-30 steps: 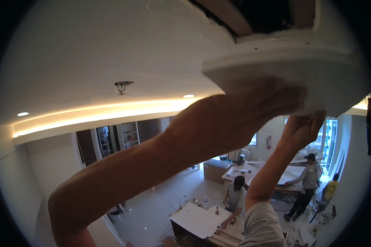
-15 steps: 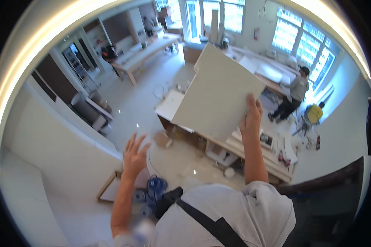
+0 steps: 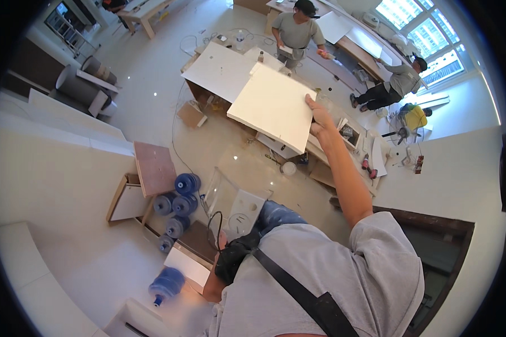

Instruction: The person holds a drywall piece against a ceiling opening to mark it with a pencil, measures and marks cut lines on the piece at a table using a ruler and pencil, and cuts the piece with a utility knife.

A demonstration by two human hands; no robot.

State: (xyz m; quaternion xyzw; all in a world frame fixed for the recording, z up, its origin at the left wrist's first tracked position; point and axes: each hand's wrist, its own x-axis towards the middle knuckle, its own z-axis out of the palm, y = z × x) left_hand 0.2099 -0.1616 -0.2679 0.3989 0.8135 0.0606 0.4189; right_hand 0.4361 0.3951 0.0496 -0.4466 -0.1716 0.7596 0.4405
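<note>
Moved: L hand [image 3: 222,240], now down by blk pouch [image 3: 236,257], mostly hidden, grip can't tell. White panel [image 3: 275,108], held out front, R hand [image 3: 322,119] clamped on one edge. Risk: lone-edge grip, panel may tilt/slip.

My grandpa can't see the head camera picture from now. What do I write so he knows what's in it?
A person's right hand holds out a white panel by its edge. Behind it are a white-topped table and co-workers; blue jugs sit lower left.
</note>
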